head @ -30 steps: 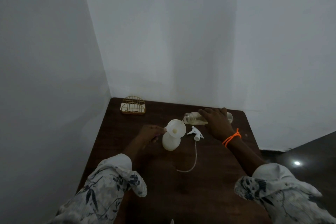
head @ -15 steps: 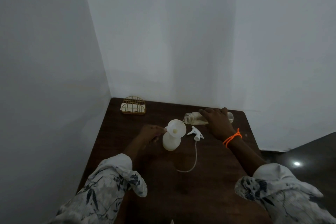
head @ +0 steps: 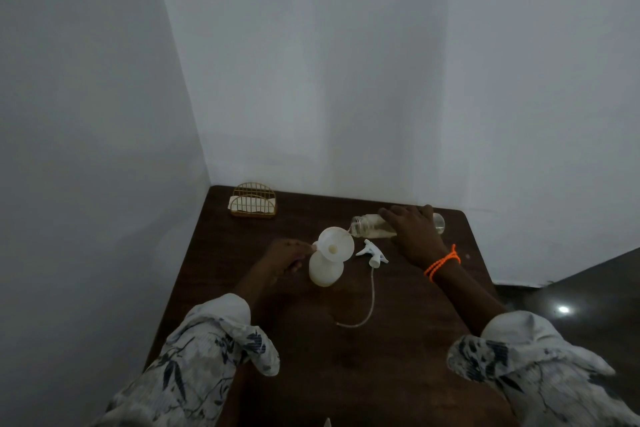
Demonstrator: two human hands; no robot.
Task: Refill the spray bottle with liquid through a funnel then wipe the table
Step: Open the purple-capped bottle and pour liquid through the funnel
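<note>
A white spray bottle stands on the dark wooden table with a white funnel set in its neck. My left hand pinches the funnel's rim at its left side. My right hand grips a clear bottle tipped almost level, its mouth over the funnel's right rim. Pale liquid lies along the clear bottle's lower side and a thin stream runs into the funnel. The white spray head with its long dip tube lies on the table just right of the spray bottle.
A gold wire holder with white napkins stands at the table's far left corner. White walls close in the table on the left and behind. A dark shiny floor lies beyond the table's right edge.
Almost nothing has moved. My right hand keeps the clear bottle tipped over the funnel and my left hand stays on the funnel's rim.
</note>
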